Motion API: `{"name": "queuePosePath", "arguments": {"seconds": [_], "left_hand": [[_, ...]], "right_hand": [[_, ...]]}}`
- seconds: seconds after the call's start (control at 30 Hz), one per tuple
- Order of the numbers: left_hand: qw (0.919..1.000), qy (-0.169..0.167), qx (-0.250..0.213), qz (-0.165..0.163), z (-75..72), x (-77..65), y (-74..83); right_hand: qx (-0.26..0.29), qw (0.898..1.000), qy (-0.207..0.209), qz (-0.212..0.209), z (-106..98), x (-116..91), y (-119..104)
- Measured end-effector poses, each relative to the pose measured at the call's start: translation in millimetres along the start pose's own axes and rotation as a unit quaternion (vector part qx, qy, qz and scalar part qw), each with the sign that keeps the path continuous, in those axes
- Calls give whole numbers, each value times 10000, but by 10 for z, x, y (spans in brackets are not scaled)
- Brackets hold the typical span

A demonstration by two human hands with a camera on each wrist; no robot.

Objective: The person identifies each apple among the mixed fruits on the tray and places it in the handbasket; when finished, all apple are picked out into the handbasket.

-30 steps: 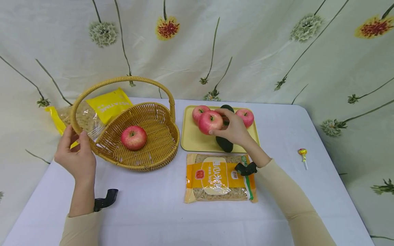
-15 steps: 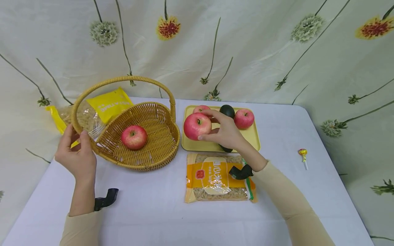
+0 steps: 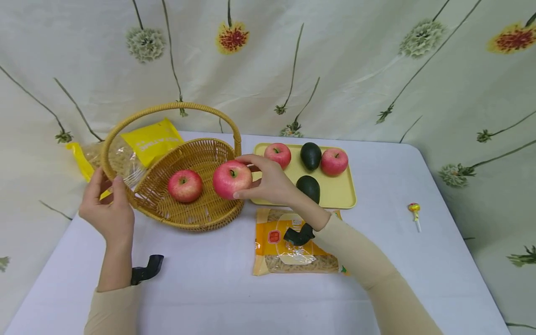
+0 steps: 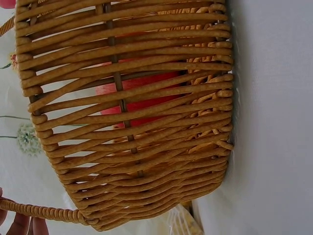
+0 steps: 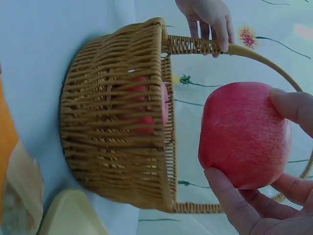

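Note:
My right hand (image 3: 271,182) holds a red apple (image 3: 232,179) between thumb and fingers, over the right side of the wicker basket (image 3: 209,218). Another apple (image 3: 184,185) lies inside the basket. In the right wrist view the held apple (image 5: 244,134) is seen from the side, above the level of the basket rim (image 5: 166,112). My left hand (image 3: 110,209) grips the lower left end of the basket's handle (image 3: 167,107). Through the weave, the left wrist view shows red of the apple (image 4: 146,95) inside.
Right of the basket, a yellow tray (image 3: 335,197) bears two apples (image 3: 334,162) and two dark green avocados (image 3: 311,156). A bag of pasta (image 3: 293,260) lies before it, partly under my right arm. Yellow packaging (image 3: 152,142) sits behind the basket; a lollipop (image 3: 414,210) lies far right.
My right hand has carried the apple left, from above the tray to over the basket's right side. The left hand has kept its grip on the handle.

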State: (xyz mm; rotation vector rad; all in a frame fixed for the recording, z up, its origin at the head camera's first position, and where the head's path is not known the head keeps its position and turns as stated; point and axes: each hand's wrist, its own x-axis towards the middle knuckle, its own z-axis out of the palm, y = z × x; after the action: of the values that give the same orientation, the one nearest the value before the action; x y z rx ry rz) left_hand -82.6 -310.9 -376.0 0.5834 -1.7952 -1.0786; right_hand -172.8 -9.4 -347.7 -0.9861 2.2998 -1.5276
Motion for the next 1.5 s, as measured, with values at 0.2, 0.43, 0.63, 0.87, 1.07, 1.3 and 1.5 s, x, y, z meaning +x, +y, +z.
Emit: {"name": "queuePosePath", "arguments": {"seconds": [0.2, 0.43, 0.63, 0.87, 1.07, 1.3, 1.5], "left_hand": [[10000, -25, -2, 27, 13, 12, -35], [10000, -2, 25, 1, 5, -27, 71], [10000, 23, -86, -3, -37, -107, 290], [9998, 21, -178, 4, -25, -114, 293], [9999, 16, -106, 38, -15, -103, 279], [9999, 42, -92, 49, -15, -99, 277], [9999, 64, -133, 67, -11, -99, 274]], "right_hand": [[-644, 9978, -167, 64, 182, 152, -8], [-985, 9935, -552, 159, 414, 299, -7], [-1132, 9898, -860, 70, 626, 397, 2], [-1209, 9863, -1087, 280, 789, 453, 20], [-1379, 9832, -1135, 366, 878, 517, 30], [-1508, 9820, -1023, 504, 996, 659, 80], [-1612, 9795, -1070, 558, 1084, 699, 108]]}}
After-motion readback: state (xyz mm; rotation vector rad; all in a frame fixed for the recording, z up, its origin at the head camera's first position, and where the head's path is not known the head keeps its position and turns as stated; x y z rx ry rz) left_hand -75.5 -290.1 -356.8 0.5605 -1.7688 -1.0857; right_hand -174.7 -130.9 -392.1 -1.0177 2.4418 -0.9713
